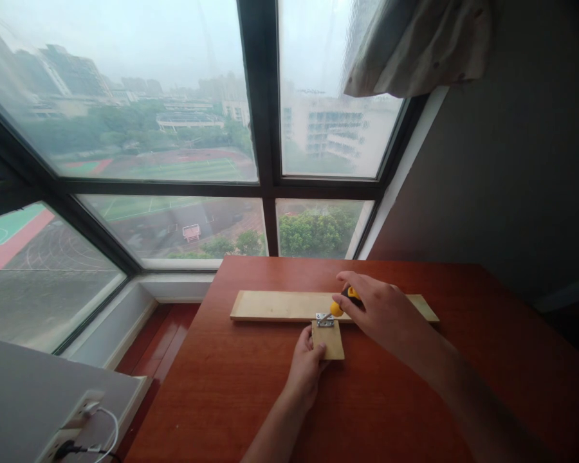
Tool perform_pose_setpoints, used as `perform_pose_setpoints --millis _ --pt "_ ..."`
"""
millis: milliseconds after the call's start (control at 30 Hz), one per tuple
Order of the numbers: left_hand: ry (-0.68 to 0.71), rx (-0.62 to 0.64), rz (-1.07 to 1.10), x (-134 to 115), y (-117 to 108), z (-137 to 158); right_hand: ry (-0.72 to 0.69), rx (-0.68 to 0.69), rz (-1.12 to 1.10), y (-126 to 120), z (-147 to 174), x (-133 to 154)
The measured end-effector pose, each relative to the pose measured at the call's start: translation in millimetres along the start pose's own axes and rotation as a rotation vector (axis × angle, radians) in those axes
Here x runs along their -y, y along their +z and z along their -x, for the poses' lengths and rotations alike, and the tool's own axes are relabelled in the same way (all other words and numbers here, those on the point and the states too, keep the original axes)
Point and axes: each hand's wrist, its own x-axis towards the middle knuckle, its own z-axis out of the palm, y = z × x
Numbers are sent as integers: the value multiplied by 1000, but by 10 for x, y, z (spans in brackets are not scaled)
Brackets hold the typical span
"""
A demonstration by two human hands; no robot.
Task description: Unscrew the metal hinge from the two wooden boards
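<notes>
A small square wooden board [332, 344] is gripped at its left edge by my left hand [309, 360], thumb on top. A silver metal hinge [325, 319] lies across its far edge and reaches to a long pale plank [280, 306] behind it. My right hand [374, 302] is closed around a yellow and black screwdriver [337, 309]. The screwdriver is tilted, its shaft pointing down and left onto the hinge. Whether the tip sits in a screw is too small to tell. My right hand and wrist cover part of the plank.
Everything rests on a reddish-brown table [212, 399]. Large windows with dark frames [265, 186] stand beyond its far edge. A curtain [424, 51] hangs at upper right beside a grey wall [468, 173]. At lower left, cables plug into a wall socket [84, 408].
</notes>
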Motion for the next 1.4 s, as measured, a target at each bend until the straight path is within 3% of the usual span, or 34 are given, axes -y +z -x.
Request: perform_pose_setpoints --millis 267,500,767,967,1233,1400 --pt "-8 9 46 32 -28 -36 -150 -7 -101 -40 60 36" --pt "-8 8 27 35 -43 -43 1 -6 33 36 15 59" --pt "-6 14 25 53 -54 -62 -114 27 -53 -60 87 73" --pt "-6 -3 4 50 -52 -55 25 11 58 -18 37 82" --pt "1 12 29 49 -54 -57 -104 15 -36 -70 81 66" --pt "0 3 23 45 -52 -47 9 -8 54 -18 49 57"
